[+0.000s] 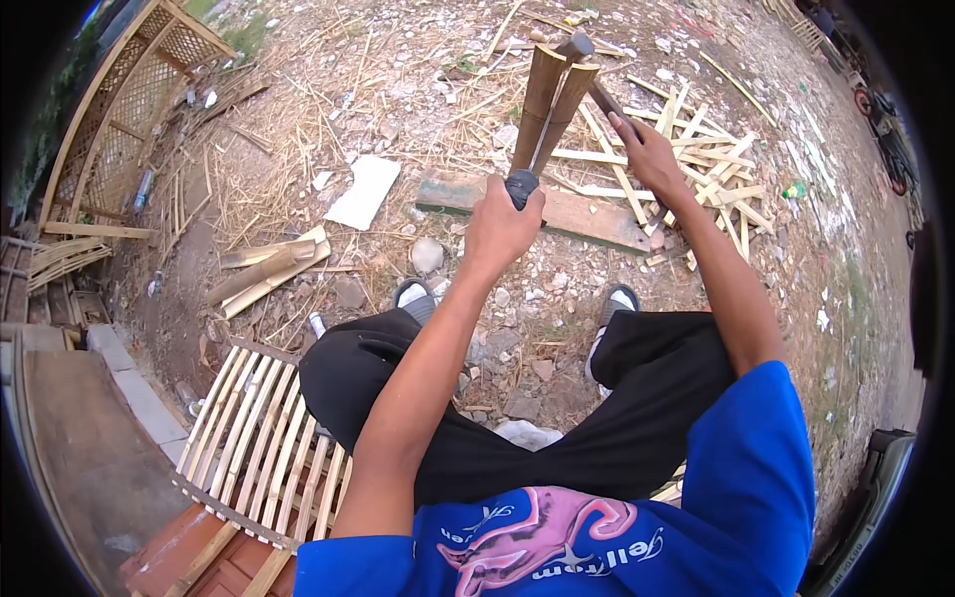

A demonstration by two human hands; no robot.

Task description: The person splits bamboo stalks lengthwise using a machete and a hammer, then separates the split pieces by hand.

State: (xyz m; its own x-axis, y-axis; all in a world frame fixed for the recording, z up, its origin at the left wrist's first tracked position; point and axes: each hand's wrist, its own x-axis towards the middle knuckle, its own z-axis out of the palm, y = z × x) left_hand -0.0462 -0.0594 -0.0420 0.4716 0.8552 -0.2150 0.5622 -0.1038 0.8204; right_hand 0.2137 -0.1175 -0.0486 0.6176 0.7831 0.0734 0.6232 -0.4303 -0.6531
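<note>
My left hand (505, 227) is closed around a black-wrapped handle (520, 187), seemingly a knife's. Just beyond it, a bamboo piece (549, 104) stands upright, split lengthwise into two halves with a narrow gap between them. A thin bright line, perhaps the blade, shows in that gap. My right hand (652, 159) grips a hammer (575, 46) by its dark handle; the head is beside the bamboo's top, and I cannot tell if they touch. Under and behind the bamboo lies a worn wooden plank (587, 217). The bamboo's lower end is hidden by my left hand.
Cut bamboo strips (721, 169) lie heaped on the right. On the left are loose bamboo pieces (269, 267), a white scrap (364, 192), a slatted bamboo panel (249, 428) and a lattice frame (109, 109). A rounded stone (427, 256) sits near my left foot.
</note>
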